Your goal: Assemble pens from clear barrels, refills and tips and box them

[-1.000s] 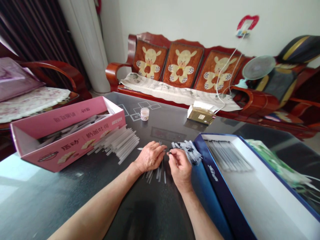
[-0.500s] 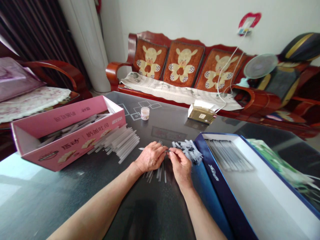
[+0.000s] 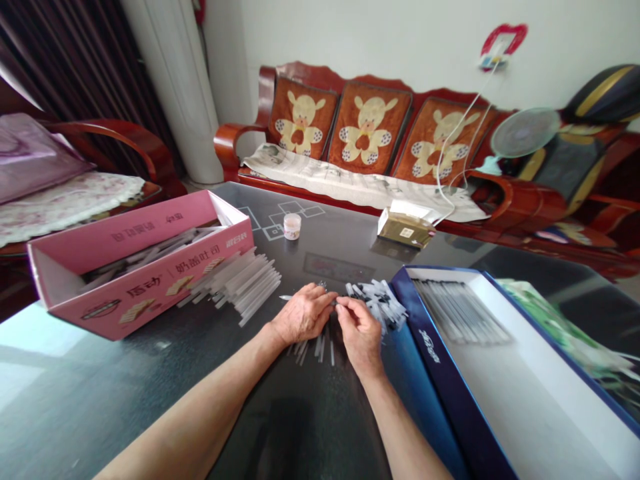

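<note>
Head view: right hand's fingers pinch a small greyish piece beside left hand (curled, grip hidden) over glossy dark desk. Slim translucent tubes fan out nearside; slack pinch could drop the piece, dragging wrist scatter tubes.

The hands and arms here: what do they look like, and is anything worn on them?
The left hand and right hand wear no gloves. Both wrists show no watch or bracelet, and the visible forearms have no sleeves. Any ring is too small to tell.
</note>
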### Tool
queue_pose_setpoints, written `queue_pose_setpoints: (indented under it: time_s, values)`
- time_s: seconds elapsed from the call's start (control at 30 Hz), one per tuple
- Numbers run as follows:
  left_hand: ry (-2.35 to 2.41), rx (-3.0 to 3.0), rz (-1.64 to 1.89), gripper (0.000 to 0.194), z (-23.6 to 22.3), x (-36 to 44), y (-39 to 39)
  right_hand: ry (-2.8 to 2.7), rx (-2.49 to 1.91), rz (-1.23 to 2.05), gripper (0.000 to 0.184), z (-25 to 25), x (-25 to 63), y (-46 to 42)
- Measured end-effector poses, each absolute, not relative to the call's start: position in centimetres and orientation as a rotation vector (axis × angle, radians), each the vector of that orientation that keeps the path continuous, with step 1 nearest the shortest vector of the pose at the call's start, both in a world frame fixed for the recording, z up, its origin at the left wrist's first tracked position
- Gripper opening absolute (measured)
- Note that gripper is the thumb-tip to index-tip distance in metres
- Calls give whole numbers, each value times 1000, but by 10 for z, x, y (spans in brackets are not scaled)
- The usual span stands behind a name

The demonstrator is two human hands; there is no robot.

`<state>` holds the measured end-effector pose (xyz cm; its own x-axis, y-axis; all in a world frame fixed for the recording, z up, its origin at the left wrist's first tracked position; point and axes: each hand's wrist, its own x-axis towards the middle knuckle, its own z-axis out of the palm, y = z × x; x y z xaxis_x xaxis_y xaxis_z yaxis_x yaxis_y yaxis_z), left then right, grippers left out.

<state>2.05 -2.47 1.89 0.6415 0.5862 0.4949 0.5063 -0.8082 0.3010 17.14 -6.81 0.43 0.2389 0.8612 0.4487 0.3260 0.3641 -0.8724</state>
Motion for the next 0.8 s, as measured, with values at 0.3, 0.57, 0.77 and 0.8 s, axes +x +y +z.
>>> queue_pose_setpoints:
  time_s: [0.3, 0.57, 0.77, 0.8]
  values:
    - [879, 2715, 915, 30, 21, 20, -25, -1362, -1250, 568, 14, 7, 174, -71]
    - [838, 2740, 875, 29, 21, 21, -26, -1375, -1412, 511, 28, 9, 172, -73]
    - [860, 2746, 868, 30, 19, 20, -25, -1394, -1309, 589, 20, 10, 170, -76]
    - [857, 2746, 870, 30, 19, 20, -25, -1408, -1317, 579, 18, 10, 171, -76]
